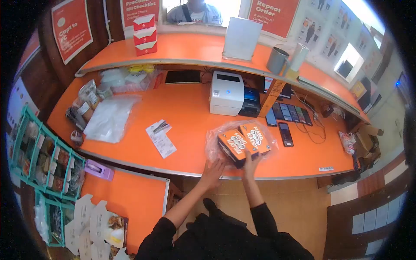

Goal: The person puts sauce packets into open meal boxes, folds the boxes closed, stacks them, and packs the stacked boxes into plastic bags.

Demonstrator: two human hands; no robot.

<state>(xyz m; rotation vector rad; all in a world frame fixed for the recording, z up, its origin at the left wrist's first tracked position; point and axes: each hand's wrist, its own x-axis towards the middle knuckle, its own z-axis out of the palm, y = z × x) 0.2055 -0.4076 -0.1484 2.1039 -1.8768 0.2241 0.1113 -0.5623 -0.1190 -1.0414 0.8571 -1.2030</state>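
Two orange-and-black cardboard boxes (236, 146) were surrounded by clear plastic film (211, 141) on an orange counter (186, 151). The nearer was gripped by the right hand (250, 165); the left hand (211, 174) was unclear in grip.

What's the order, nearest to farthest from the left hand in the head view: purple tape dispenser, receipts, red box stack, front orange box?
1. Front orange box: right of the left hand.
2. Receipts: left, farther back.
3. Purple tape dispenser: far left.
4. Red box stack: back left, raised shelf.
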